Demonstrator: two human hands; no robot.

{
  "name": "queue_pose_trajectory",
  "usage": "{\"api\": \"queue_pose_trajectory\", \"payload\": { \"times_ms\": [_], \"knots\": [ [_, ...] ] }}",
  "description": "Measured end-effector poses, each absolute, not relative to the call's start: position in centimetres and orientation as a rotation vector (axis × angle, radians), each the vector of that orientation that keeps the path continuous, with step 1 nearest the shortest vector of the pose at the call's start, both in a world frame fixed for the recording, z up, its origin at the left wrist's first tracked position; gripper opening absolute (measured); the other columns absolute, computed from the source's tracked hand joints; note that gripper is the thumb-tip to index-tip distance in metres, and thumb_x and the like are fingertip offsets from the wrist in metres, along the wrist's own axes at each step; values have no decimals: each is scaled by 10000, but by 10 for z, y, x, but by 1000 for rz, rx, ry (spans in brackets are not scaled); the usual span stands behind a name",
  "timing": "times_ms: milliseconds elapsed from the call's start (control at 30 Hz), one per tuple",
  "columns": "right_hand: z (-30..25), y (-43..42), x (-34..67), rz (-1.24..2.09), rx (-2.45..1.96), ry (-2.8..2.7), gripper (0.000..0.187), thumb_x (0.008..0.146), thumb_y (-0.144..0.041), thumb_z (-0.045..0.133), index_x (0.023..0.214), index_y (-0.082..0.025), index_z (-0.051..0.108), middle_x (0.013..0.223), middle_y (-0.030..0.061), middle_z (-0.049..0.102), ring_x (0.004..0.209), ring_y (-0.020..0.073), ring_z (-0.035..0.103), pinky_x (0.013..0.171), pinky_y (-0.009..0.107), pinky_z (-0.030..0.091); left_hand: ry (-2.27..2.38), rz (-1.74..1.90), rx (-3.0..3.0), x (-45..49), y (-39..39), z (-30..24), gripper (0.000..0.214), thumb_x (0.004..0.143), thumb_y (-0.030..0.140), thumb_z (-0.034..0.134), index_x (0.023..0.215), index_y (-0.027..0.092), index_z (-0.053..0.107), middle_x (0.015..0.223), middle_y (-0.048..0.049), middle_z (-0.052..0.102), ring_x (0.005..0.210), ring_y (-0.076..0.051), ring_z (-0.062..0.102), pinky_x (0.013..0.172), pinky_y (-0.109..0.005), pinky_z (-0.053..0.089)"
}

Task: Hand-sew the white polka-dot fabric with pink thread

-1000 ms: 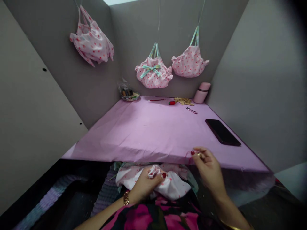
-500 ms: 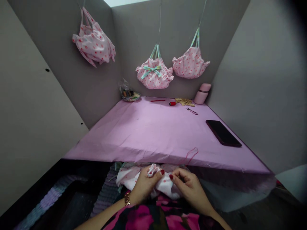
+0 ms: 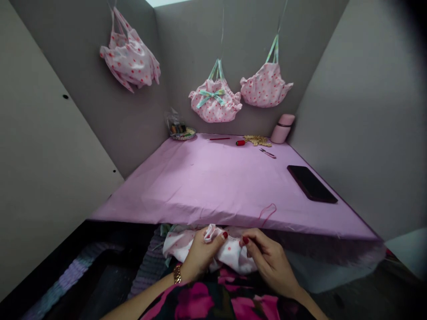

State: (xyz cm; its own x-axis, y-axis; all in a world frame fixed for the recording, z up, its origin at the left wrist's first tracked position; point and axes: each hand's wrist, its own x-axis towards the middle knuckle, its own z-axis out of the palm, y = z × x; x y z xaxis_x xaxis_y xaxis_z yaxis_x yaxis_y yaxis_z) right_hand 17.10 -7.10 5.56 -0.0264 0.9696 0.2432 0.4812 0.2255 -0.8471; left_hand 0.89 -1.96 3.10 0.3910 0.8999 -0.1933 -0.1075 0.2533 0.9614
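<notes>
White and pink dotted fabric (image 3: 238,258) lies gathered over my lap, just below the table's front edge. My left hand (image 3: 205,251) pinches a bunched fold of it between thumb and fingers. On the fabric's right side my right hand (image 3: 263,253) is closed, thumb against forefinger; whatever sits in that pinch is too small to make out. A loop of pink thread (image 3: 267,213) rests on the table edge above my right hand.
A pink cloth covers the table (image 3: 187,178). On it are a phone (image 3: 312,183), thread snips (image 3: 267,153), a red spool (image 3: 240,143), a pink flask (image 3: 283,129) and a small basket (image 3: 183,134). Dotted garments (image 3: 215,104) hang along the walls.
My right hand has moved slightly to the right, away from my left thumb. My left hand keeps its pinch on the fabric.
</notes>
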Motion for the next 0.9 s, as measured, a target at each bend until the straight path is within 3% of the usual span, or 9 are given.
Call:
{"api": "queue_pose_trajectory", "payload": {
  "times_ms": [400, 567, 900],
  "knots": [
    [51, -68, 165, 746, -1364, -1756, 184, 852, -225, 435, 807, -214, 614, 666, 7, 601, 565, 143, 534, 536, 224, 373, 903, 818, 1128, 8, -19, 28, 252, 693, 380, 602, 705, 147, 507, 652, 10, 500, 600, -115, 442, 596, -241, 376],
    [47, -68, 164, 782, -1406, -1786, 215, 859, -231, 431, 913, -222, 640, 754, 16, 652, 676, 168, 605, 597, 235, 418, 890, 808, 1114, 8, -19, 25, 235, 694, 359, 603, 686, 148, 499, 639, 17, 477, 588, -109, 428, 581, -236, 362],
    [42, -68, 166, 743, -1408, -1767, 244, 850, -234, 427, 927, -189, 654, 769, 25, 673, 714, 167, 630, 632, 231, 464, 891, 804, 1091, 9, -21, 25, 269, 679, 388, 607, 655, 162, 464, 602, 40, 430, 557, -101, 391, 559, -232, 350]
  ]
}}
